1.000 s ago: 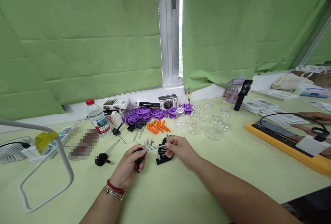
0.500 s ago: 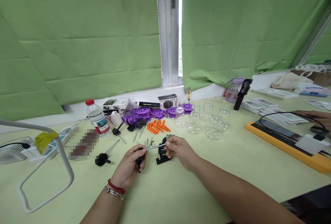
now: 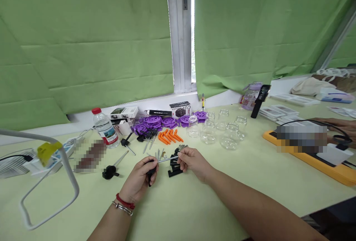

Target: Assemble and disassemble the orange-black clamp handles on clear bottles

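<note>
My left hand [image 3: 141, 177] is closed round a black plastic part [image 3: 151, 174], its lower end showing below my fingers. A thin metal rod [image 3: 167, 159] runs from that part to my right hand [image 3: 192, 162], which pinches the rod's far end between thumb and fingers. Just behind the rod lie several loose metal rods [image 3: 159, 153] and small brass-coloured pieces. Black plastic pieces [image 3: 174, 173] lie beside and partly under my right hand. To the left rests a similar black part with a rod [image 3: 110, 172], and more such pieces [image 3: 126, 142] lie farther back.
Orange bent pieces [image 3: 170, 136] and purple wheel-like parts [image 3: 153, 121] lie behind my hands. Clear jars [image 3: 229, 141] stand to the right. A water bottle [image 3: 105, 129] and a grey metal frame [image 3: 72, 176] are left. Another person's hand [image 3: 343, 126] is by a yellow-edged device [image 3: 319, 168].
My hands keep the same hold on the black part and rod. The view has shifted very slightly. At the right, the other person's hand has moved a little.
</note>
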The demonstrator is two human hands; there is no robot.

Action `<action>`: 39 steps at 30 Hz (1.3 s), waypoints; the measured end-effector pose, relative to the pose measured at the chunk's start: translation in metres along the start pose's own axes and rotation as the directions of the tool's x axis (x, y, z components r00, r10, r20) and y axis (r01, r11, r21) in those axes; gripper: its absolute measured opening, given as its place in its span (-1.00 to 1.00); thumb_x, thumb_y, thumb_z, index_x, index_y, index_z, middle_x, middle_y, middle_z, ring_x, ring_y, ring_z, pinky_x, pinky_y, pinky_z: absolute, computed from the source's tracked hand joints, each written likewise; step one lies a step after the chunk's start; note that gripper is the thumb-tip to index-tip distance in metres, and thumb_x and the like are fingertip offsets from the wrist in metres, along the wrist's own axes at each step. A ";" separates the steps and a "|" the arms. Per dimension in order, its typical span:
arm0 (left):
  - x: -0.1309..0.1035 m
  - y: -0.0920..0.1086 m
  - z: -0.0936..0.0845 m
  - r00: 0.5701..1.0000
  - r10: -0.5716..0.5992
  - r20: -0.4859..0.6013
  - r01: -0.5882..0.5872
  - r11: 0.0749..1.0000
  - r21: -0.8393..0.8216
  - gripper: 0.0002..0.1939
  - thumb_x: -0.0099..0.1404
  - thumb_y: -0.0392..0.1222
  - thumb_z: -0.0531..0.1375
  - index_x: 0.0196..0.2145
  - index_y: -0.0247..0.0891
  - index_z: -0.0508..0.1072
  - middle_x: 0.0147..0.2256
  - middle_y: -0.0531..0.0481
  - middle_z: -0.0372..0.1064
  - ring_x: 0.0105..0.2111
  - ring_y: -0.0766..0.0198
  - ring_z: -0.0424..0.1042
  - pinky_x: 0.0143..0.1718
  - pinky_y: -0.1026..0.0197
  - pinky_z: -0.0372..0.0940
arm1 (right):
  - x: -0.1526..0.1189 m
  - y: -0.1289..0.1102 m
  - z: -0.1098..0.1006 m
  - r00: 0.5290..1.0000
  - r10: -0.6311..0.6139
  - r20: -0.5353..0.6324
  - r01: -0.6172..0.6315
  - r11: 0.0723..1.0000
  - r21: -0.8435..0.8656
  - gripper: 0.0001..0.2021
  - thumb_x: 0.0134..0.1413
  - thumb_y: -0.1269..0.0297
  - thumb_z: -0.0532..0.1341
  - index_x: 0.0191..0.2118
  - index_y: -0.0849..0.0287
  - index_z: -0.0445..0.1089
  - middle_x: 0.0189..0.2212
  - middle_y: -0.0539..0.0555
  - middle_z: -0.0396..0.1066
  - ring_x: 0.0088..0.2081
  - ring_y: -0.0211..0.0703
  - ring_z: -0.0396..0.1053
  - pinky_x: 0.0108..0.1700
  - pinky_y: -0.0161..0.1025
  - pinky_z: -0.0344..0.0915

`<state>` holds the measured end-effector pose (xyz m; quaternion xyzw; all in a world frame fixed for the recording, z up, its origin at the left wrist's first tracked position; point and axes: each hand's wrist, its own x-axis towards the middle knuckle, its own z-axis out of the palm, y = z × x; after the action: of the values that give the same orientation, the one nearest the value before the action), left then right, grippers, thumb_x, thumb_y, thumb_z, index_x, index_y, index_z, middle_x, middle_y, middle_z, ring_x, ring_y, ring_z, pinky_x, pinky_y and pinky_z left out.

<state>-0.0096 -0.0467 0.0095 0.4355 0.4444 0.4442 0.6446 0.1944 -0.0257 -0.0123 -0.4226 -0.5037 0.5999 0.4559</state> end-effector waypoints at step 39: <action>0.001 -0.004 0.000 1.000 -0.010 0.027 0.011 0.999 -0.050 -0.81 0.12 -0.12 0.20 -0.40 -0.27 0.27 -0.54 0.10 0.25 -0.71 0.51 0.11 -0.72 0.38 -0.06 | 0.006 0.008 -0.007 0.952 -0.292 0.091 0.293 0.785 -0.547 -0.64 0.18 0.06 -0.05 -0.55 0.15 0.08 -0.61 -0.07 0.09 -0.52 -0.29 0.06 -0.45 -0.32 0.01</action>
<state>-0.0090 -0.0463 0.0053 0.4229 0.4269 0.4459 0.6634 0.1987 -0.0191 -0.0212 -0.4528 -0.7152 0.3507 0.4005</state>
